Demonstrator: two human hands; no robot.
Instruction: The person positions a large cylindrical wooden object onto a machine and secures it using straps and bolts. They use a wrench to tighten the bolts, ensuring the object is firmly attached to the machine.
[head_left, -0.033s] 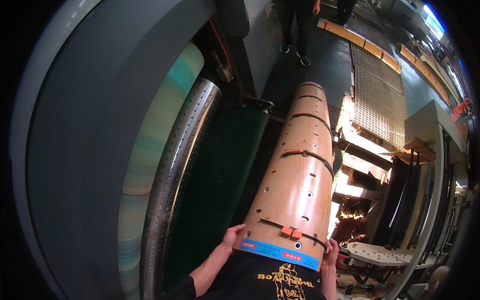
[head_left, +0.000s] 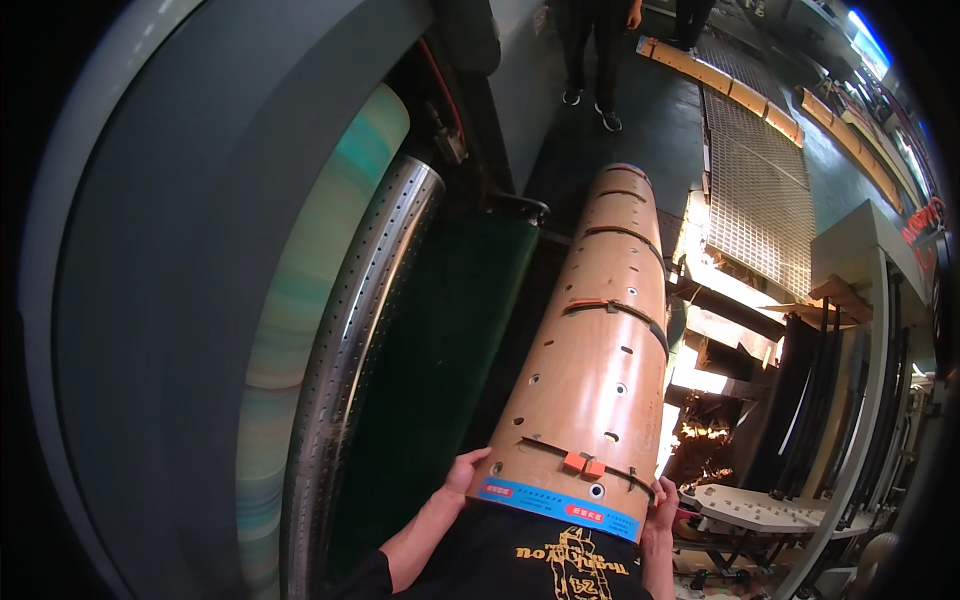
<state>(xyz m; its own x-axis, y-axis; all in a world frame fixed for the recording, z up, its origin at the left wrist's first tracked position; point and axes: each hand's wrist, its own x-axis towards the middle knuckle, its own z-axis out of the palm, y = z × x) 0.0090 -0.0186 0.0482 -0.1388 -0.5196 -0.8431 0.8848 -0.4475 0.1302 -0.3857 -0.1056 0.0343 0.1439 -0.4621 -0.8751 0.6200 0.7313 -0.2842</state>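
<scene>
A long, curved wooden die board (head_left: 590,370) stretches away from my body. Dark strips cross it, small holes dot its surface, and orange pads (head_left: 583,465) sit near its close end. A blue label strip (head_left: 560,505) runs along the near edge, close to my shirt. My left hand (head_left: 468,470) is closed on the board's left edge at the near corner, its fingers partly hidden beneath. On the opposite corner my right hand (head_left: 660,505) grips the right edge. The board's underside is out of sight.
To the left stands a large grey machine (head_left: 150,300) with a perforated metal roller (head_left: 370,290) and a green-streaked roller (head_left: 320,270). A person (head_left: 592,60) stands beyond the board's far end. More curved boards (head_left: 725,85) lie at the far right, past a metal grating (head_left: 760,200).
</scene>
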